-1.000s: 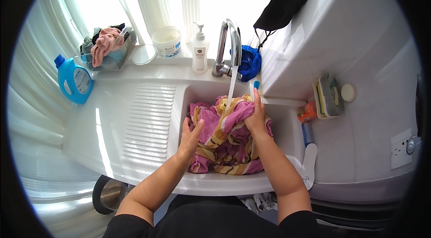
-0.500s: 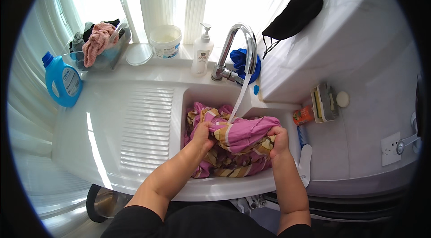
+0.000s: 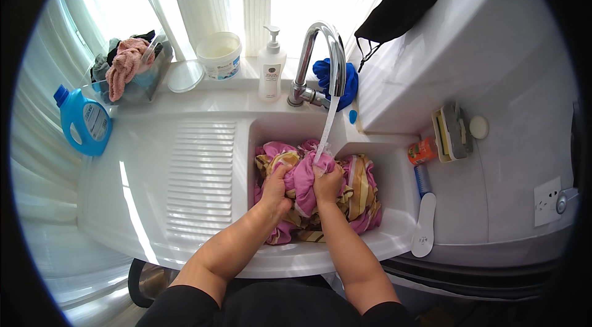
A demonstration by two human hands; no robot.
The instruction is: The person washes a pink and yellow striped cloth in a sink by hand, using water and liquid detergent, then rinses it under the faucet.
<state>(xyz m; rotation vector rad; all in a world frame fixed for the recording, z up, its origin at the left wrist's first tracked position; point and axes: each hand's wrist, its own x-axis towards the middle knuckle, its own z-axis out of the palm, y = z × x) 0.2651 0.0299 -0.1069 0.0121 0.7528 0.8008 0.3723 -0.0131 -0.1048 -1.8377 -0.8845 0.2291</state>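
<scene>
At the lower centre of the frame, two bare forearms cross the near rim of a white sink (image 3: 394,182) and hide part of a wet pink, yellow and brown patterned cloth (image 3: 364,194) heaped in its basin. The left hand (image 3: 277,191) clasps fabric, its fingertips partly hidden; the right hand (image 3: 328,184) is curled around a bunched pink fold. A stream of water (image 3: 328,126) falls onto that fold.

Right of the basin lie a flat white sole-shaped piece (image 3: 424,225), a blue ridged strip (image 3: 423,180) and an orange packet (image 3: 421,151). Beside the packet, a small pale plastic box (image 3: 453,156) holds something yellow and grey. Left of the basin is a white ribbed washboard surface (image 3: 200,179).

Farther up, a curved chrome faucet (image 3: 301,71) stands before a bright blue cloth bundle (image 3: 348,83), with a white pump bottle (image 3: 270,74) to its left. Next comes an open white plastic tub (image 3: 221,69), its contents unclear. At upper left, a clear plastic bin (image 3: 159,71) holds pink, grey and black textiles.
</scene>
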